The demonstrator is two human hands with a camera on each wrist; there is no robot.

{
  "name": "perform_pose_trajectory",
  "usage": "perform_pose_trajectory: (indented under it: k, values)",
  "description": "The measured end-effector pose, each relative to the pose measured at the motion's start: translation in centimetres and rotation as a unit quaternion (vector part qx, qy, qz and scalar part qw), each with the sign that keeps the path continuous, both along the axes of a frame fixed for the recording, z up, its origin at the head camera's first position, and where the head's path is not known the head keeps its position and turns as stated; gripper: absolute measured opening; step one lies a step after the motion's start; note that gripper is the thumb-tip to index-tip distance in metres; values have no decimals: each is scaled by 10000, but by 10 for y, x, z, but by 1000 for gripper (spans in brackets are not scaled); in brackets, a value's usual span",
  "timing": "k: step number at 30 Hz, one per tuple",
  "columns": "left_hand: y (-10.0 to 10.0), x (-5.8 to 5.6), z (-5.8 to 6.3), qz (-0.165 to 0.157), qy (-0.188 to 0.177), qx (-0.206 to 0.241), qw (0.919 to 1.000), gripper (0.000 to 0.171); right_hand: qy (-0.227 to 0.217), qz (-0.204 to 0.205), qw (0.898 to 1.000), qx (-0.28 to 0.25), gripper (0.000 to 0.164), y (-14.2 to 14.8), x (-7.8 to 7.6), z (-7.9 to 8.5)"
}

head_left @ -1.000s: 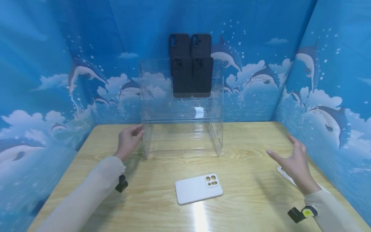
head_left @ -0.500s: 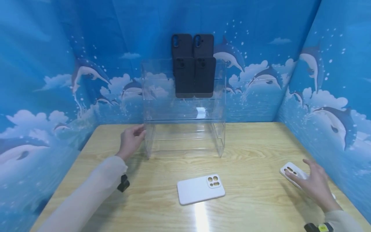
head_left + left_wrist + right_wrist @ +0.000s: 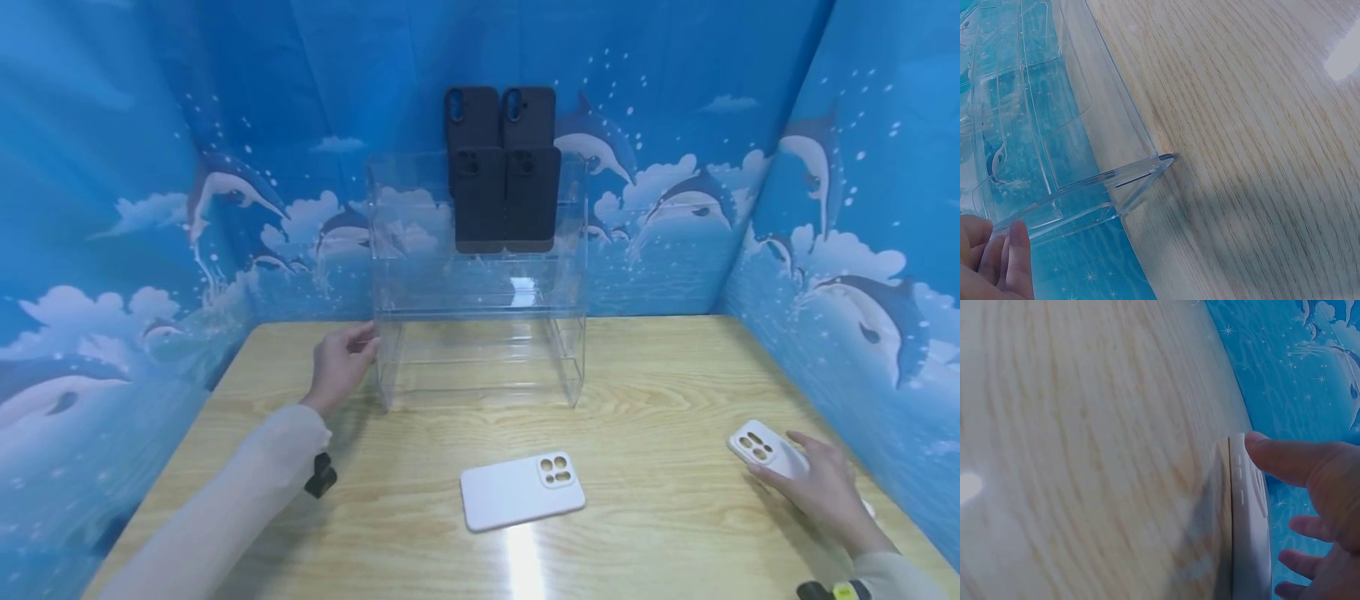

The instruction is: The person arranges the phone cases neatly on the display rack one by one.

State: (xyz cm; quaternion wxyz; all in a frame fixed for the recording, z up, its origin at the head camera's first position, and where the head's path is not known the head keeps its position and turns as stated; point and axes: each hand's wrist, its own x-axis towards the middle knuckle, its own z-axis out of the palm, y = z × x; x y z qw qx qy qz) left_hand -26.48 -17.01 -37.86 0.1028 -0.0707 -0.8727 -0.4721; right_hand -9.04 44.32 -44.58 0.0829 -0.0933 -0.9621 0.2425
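My left hand [image 3: 341, 367] pinches the left side panel of a clear acrylic display stand [image 3: 480, 312]. In the left wrist view, thumb and fingers [image 3: 1019, 250] sit on either side of the panel's edge. At the right, my right hand [image 3: 821, 483] reaches over a white phone case [image 3: 772, 450] that has camera cutouts. The thumb [image 3: 1297, 461] overlaps the case's top end, while the other fingers are spread on its far side, a gap showing between. Another white phone case [image 3: 517, 493] lies flat in front of the stand.
Several black phone cases [image 3: 504, 200] stand in two tiers on the upper part of the stand. A small white edge [image 3: 868, 508] shows from behind the right hand. Dolphin-printed blue curtains [image 3: 660, 250] border the wooden table [image 3: 645, 375] at the back and sides.
My right hand has come down and to the right, from open air above the table to the white phone case. The left hand stays at the stand.
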Motion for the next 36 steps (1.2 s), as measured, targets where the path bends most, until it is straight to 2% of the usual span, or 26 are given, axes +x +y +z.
perform_pose_trajectory:
  k: [8,14,18,25,36]
  values:
    - [0,-1,0,1,12,-7,10000,38,-382,200,9989,194,90,11,-2,-4]
    - [0,-1,1,-17,-42,21,10000,39,-72,584,9977,328,78,27,0,-11]
    - [0,0,0,-43,-73,34,10000,39,-48,577,9981,189,77,31,5,-15]
    - [0,-1,-1,-4,-37,6,10000,39,-364,642,9970,228,81,36,4,-15]
    - [0,-1,-1,55,-88,23,9999,39,-24,615,9980,145,77,35,9,-18]
